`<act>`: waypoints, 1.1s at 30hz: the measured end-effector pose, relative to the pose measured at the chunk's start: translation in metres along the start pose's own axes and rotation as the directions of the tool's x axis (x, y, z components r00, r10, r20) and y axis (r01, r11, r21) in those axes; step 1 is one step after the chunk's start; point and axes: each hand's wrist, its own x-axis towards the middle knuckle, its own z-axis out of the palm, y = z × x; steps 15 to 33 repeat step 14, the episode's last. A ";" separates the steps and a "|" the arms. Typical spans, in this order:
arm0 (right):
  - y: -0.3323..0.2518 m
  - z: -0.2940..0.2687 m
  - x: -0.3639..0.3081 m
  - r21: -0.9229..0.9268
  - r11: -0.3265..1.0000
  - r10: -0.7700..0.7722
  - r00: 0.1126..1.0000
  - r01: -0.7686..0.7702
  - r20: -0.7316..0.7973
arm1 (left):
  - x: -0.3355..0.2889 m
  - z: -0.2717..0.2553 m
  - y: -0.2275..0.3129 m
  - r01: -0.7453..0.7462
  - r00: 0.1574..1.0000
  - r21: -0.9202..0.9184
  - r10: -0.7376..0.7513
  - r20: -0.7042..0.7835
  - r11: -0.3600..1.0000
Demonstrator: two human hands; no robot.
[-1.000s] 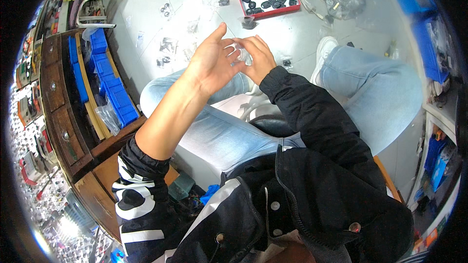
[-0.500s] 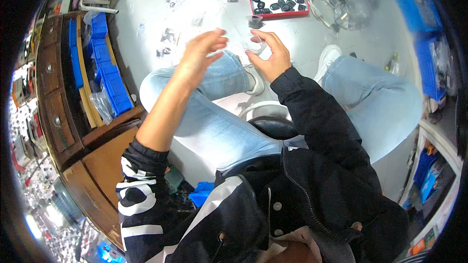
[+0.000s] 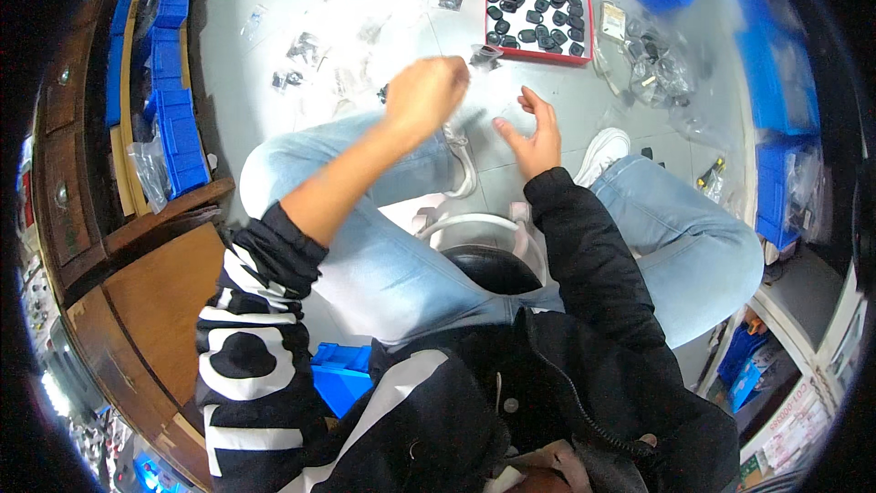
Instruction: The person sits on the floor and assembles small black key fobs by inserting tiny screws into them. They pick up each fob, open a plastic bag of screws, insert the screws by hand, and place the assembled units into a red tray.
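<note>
My left hand (image 3: 427,99) is closed, back of the hand up, above my left shin. Its curled fingers hide whatever they may hold. To its right, my right hand (image 3: 537,135) is open, thumb and fingers apart with nothing visible between them. Just beyond both hands, a small clear bag (image 3: 485,57) of dark pieces rests by the near left corner of a red-edged tray (image 3: 547,58). Black car key shells (image 3: 542,5) lie loose over the tray's white bottom. Several small clear bags of dark parts (image 3: 306,47) are spread on the pale floor beyond my left knee.
A wooden drawer cabinet (image 3: 87,183) and blue bins (image 3: 178,141) stand on the left. More blue bins (image 3: 776,192) line the right side. Clear bags with cables (image 3: 671,64) lie right of the tray. A black-seated stool (image 3: 493,269) stands between my legs.
My left hand has moved right and its fingers have curled closed. My right hand has opened; the clear plastic piece at its fingers no longer shows there. The whole view has shifted.
</note>
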 end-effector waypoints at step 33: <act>0.120 0.084 0.126 -0.460 0.881 0.277 0.910 -0.113 0.307 | 0.116 0.123 -0.229 0.529 0.840 -0.353 -0.536 0.087 0.772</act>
